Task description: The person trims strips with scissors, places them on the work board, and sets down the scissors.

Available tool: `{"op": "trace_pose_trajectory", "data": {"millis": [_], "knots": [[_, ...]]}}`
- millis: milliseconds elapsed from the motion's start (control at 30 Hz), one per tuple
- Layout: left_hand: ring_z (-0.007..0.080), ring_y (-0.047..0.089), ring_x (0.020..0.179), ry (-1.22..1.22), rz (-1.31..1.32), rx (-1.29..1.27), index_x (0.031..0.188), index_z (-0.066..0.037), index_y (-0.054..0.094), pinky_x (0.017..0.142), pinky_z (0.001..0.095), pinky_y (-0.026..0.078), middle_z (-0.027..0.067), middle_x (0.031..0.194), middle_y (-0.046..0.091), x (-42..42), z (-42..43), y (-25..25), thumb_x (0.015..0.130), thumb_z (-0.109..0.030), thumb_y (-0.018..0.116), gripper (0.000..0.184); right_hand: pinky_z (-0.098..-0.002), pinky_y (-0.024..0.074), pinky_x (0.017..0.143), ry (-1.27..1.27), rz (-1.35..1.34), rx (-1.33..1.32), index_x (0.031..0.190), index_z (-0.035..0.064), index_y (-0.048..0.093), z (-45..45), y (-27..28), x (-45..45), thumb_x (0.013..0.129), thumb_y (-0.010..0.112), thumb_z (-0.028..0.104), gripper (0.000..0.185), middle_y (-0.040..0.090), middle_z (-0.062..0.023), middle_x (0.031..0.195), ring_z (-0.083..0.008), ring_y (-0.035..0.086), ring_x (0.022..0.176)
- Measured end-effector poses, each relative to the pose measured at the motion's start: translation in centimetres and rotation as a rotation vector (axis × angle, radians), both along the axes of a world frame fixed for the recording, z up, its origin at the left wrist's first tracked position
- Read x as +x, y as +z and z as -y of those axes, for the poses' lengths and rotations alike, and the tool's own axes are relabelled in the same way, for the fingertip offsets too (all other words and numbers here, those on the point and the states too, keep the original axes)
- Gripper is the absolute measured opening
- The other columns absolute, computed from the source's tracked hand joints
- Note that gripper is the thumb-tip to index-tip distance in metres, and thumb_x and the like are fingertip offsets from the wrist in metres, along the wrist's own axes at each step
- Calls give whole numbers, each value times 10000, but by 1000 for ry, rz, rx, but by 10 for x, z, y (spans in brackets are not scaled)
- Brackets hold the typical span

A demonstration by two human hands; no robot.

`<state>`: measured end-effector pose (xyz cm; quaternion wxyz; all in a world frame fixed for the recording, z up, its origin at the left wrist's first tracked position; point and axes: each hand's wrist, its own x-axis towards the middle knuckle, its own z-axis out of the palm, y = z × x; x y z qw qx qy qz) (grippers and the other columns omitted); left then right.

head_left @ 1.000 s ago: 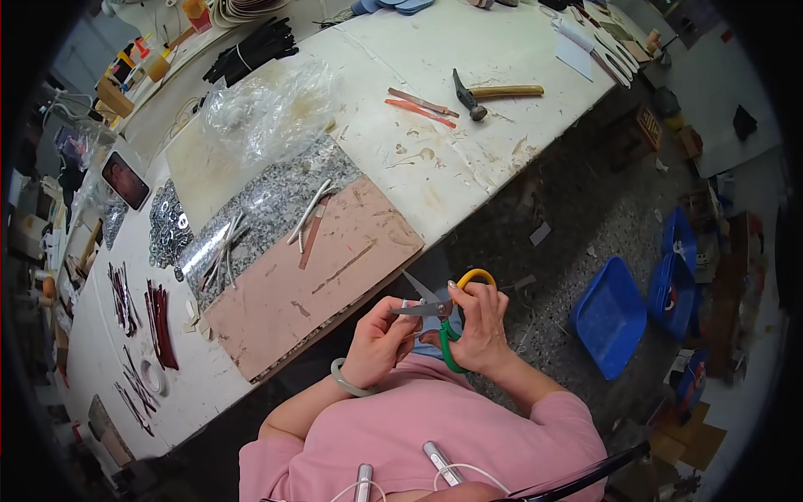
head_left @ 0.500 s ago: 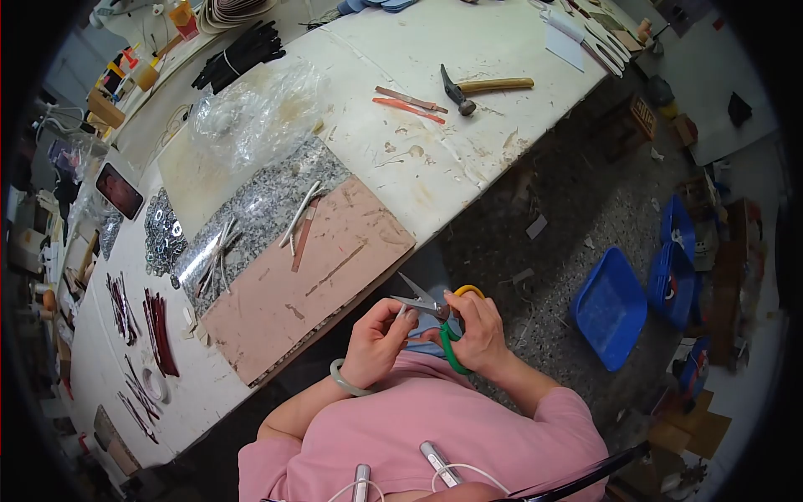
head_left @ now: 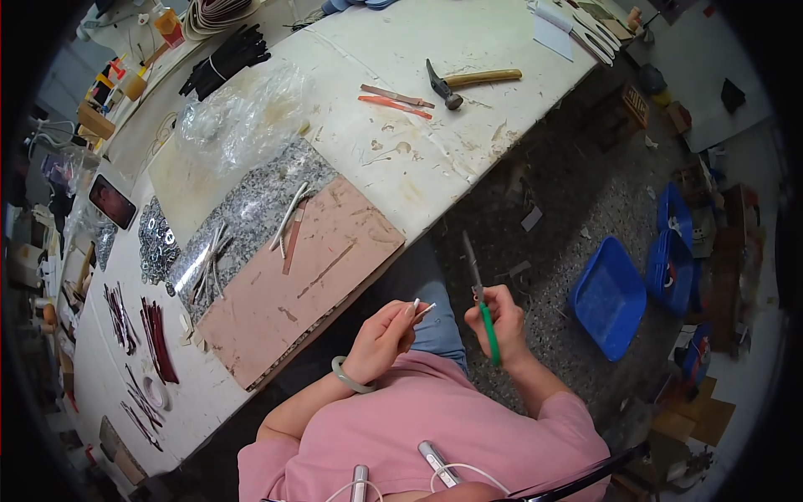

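Note:
Pinched between the thumb and fingers of my left hand (head_left: 383, 341) is a thin white cord (head_left: 427, 309), with two short ends sticking out past the fingertips. My right hand (head_left: 507, 325) grips a pair of scissors (head_left: 488, 333) by the handles, the green loop showing. Their blades point up and away from me and look closed together. The scissors are apart from the cord, off to its right. Beyond my left hand lies a pinkish board (head_left: 335, 238) at the table edge, bearing a brown strip (head_left: 292, 243) and more white cords (head_left: 289, 216).
A hammer (head_left: 481, 78) and red and brown strips (head_left: 395, 105) lie on the white table (head_left: 435, 180). Clear plastic (head_left: 238, 121), metal rings (head_left: 157, 238), dark red strips (head_left: 159, 339) and a phone (head_left: 112, 202) are at left. Blue trays (head_left: 609, 297) stand on the floor at right.
The scissors have moved right, away from the cord, and their spread blades have come together. Two cord ends now show at my left fingertips. The view has shifted slightly.

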<state>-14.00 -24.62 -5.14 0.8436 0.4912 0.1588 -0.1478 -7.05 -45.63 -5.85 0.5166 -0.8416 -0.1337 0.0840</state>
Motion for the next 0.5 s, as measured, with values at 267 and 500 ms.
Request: {"op": "trace_pose_trajectory", "data": {"millis": [267, 500], "knots": [[66, 533, 584, -8, 237, 390, 1083, 28, 610, 514, 205, 425, 51, 886, 497, -1, 5, -3, 927, -34, 539, 182, -336, 427, 721, 300, 408, -245, 1204, 35, 478, -9, 18, 0, 662, 810, 454, 761, 551, -93, 954, -218, 547, 802], [76, 551, 610, 85, 208, 361, 1057, 51, 609, 500, 205, 432, 37, 911, 483, -6, 4, -9, 886, 31, 576, 175, -409, 346, 786, 343, 502, -386, 1227, 40, 463, -13, 15, -7, 610, 817, 471, 832, 520, -106, 1005, -279, 495, 895]]}}
